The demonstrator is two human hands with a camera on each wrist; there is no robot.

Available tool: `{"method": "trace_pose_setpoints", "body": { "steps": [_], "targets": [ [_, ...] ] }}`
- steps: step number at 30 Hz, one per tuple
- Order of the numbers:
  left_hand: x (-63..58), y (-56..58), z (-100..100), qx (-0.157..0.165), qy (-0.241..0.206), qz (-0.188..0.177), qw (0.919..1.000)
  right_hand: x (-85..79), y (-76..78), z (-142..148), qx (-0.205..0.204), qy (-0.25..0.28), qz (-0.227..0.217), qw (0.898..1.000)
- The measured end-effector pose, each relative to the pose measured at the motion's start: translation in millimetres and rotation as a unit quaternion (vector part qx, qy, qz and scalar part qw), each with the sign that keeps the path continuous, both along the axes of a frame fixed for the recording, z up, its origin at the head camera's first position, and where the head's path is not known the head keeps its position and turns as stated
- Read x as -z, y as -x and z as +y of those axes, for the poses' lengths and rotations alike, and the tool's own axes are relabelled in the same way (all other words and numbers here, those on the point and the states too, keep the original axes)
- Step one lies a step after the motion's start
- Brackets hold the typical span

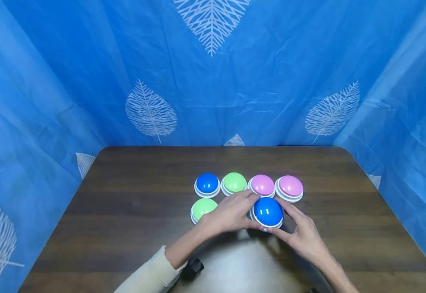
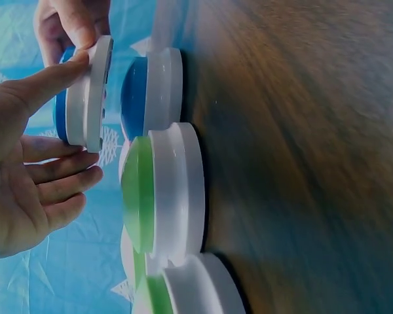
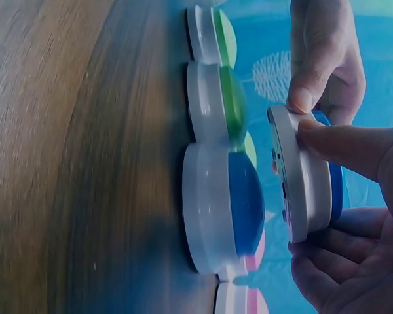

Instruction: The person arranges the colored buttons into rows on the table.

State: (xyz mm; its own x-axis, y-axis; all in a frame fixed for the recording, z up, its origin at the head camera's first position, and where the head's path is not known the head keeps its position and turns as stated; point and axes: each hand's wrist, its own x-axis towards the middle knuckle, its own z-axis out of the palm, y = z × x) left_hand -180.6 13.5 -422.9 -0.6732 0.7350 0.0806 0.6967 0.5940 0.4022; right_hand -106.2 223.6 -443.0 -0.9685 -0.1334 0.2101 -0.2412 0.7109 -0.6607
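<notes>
Both hands hold a blue domed push button (image 1: pixel 268 211) with a white base, raised off the table and tilted. My left hand (image 1: pixel 231 212) grips its left rim between thumb and fingers. On its right rim, my right hand (image 1: pixel 302 235) does the same, the two thumbs close together at the near edge. The underside of the white base (image 3: pixel 291 176) shows in the right wrist view. Below the held button stands another blue button (image 3: pixel 245 203), hidden in the head view. Beside that are green buttons (image 2: pixel 139 193), one mostly covered by my left hand from above.
Behind the hands a row stands on the brown table (image 1: pixel 125 228): a blue button (image 1: pixel 207 184), a green button (image 1: pixel 234 182), and two pink buttons (image 1: pixel 290 186). A near green button (image 1: pixel 203 209) sits left. Blue leaf-patterned cloth (image 1: pixel 235 93) surrounds the table.
</notes>
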Motion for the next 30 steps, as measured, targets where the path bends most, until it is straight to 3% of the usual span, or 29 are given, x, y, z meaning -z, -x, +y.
{"method": "trace_pose_setpoints", "body": {
  "steps": [7, 15, 30],
  "targets": [
    [-2.5, 10.2, 17.1, 0.011, 0.019, -0.003, 0.9997, -2.1, 2.8, 13.6, 0.012, -0.01, -0.007, 1.0],
    [-3.6, 20.1, 37.0, 0.03, 0.049, 0.026, 0.998, -3.0, 5.0, 28.3, 0.035, -0.027, -0.027, 0.999],
    [3.2, 21.2, 56.6, 0.042, 0.061, 0.033, 0.9967, 5.7, 0.8, 40.2, 0.057, -0.041, -0.029, 0.997]
  ]
}}
